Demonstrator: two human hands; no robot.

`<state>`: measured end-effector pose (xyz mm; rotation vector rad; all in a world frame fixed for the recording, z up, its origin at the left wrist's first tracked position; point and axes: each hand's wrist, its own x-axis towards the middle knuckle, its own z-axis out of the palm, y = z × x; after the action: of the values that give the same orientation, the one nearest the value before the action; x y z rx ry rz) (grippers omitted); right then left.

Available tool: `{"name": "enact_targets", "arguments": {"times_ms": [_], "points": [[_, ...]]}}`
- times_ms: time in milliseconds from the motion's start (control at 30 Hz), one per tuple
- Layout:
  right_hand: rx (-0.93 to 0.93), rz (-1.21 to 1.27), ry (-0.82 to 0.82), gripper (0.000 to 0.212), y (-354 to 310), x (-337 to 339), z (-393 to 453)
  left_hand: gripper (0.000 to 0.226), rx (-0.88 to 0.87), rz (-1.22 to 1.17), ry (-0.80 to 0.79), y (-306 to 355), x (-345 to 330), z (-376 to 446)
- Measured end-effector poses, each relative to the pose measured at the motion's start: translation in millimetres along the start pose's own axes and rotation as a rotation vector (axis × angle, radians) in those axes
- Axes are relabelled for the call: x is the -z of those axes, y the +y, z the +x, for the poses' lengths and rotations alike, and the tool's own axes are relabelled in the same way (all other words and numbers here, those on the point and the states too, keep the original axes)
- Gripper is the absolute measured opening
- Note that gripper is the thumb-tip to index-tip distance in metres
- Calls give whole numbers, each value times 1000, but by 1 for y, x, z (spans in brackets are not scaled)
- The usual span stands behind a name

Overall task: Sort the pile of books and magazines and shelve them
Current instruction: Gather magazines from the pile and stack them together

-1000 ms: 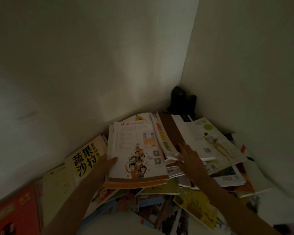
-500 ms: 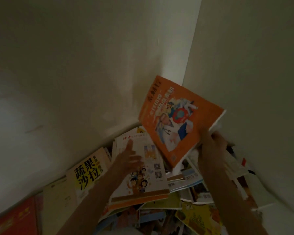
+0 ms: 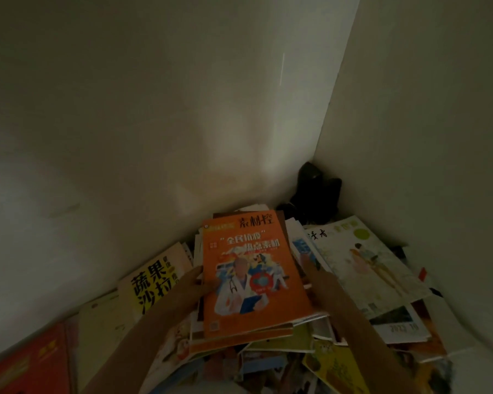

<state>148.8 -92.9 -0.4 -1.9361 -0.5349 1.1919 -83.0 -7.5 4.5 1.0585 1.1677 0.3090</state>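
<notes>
An orange magazine [image 3: 254, 268] with a doctor drawn on its cover lies face up on top of a small stack in the middle of the pile. My left hand [image 3: 195, 280] holds its left edge, thumb on the cover. At its right edge my right hand [image 3: 318, 280] rests with straight fingers. Loose books and magazines spread around the stack: a book with large black and yellow letters [image 3: 151, 282] to the left and a pale illustrated magazine [image 3: 365, 260] to the right. The light is dim.
The pile fills a corner between two white walls. A dark object [image 3: 316, 194] stands in the very corner behind the stack. A red book [image 3: 26, 365] lies at the lower left and a yellow magazine [image 3: 333, 371] at the lower right.
My right hand lifted the orange magazine out of the pile, turned it over, and laid it on the stack over the white illustrated cover. Both hands now sit at its edges.
</notes>
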Motion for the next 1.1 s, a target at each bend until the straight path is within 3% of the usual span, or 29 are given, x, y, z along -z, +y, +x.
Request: {"name": "enact_targets", "arguments": {"times_ms": [100, 167, 233, 333, 367, 433, 500, 567, 700, 767, 867, 967, 1100], "points": [[113, -322, 66, 64, -2, -23, 16, 24, -2, 136, 37, 2, 5, 3], [126, -400, 103, 62, 4, -40, 22, 57, 53, 419, 205, 1, 8, 9], [132, -470, 132, 66, 8, -51, 25, 80, 109, 345, 327, -5, 13, 19], [122, -532, 138, 70, 8, -62, 19, 91, 138, 5, 306, -19, 28, 32], [122, -531, 149, 67, 8, -65, 15, 91, 165, -69, 291, -20, 31, 32], [151, -480, 141, 59, 6, -66, 6, 61, 171, -163, 275, -20, 34, 24], [127, -270, 48, 43, 6, -60, -3, 38, 204, -139, 260, -20, 35, 14], [88, -127, -57, 30, 5, -56, -13, 32, 189, -121, 278, -28, 36, 13], [368, -505, 157, 37, 14, -67, -22, 34, 100, -65, 299, -34, 30, 3], [430, -516, 180, 41, 10, -75, -32, 33, 44, -51, 311, -37, 25, -4], [337, -225, 34, 25, -3, -79, -47, 33, 26, -85, 296, -41, 21, -13], [324, -29, -175, 24, -10, -86, -67, 30, 15, -194, 296, -38, 21, -31], [409, 16, -353, 15, -10, -114, -99, 51, -23, -303, 348, -63, 58, -75]]}}
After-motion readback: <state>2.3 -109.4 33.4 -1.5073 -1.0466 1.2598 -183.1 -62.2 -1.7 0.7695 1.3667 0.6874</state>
